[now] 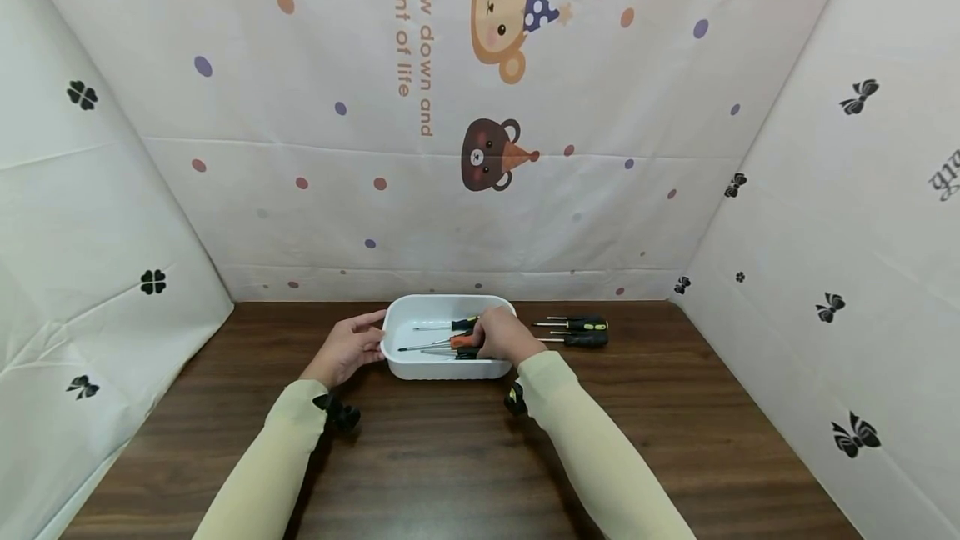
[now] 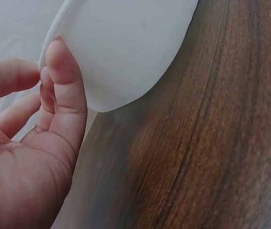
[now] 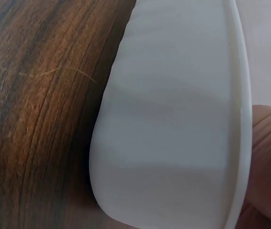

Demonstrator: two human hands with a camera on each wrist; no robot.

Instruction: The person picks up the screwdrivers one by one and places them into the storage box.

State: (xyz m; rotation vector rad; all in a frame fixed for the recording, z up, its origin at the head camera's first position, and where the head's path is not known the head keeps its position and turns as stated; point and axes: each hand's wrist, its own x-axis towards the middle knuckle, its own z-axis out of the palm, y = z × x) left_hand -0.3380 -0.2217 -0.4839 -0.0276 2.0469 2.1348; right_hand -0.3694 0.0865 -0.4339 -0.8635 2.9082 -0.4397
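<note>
A white plastic tray stands on the table with several screwdrivers inside. My left hand holds the tray's left end, thumb and fingertips at the rim in the left wrist view. Inside the tray, my right hand reaches down with curled fingers at the handles. It appears to grip an orange-handled screwdriver, whose shank points left. A black-handled screwdriver lies just behind it, and other dark handles lie in front, partly covered by my fingers. The right wrist view shows mainly the tray's outer wall, hiding the fingertips.
Right of the tray, several black and yellow screwdrivers lie side by side, shanks pointing left. The brown wooden table meets a printed cloth backdrop behind the tray. Cloth walls stand at left and right.
</note>
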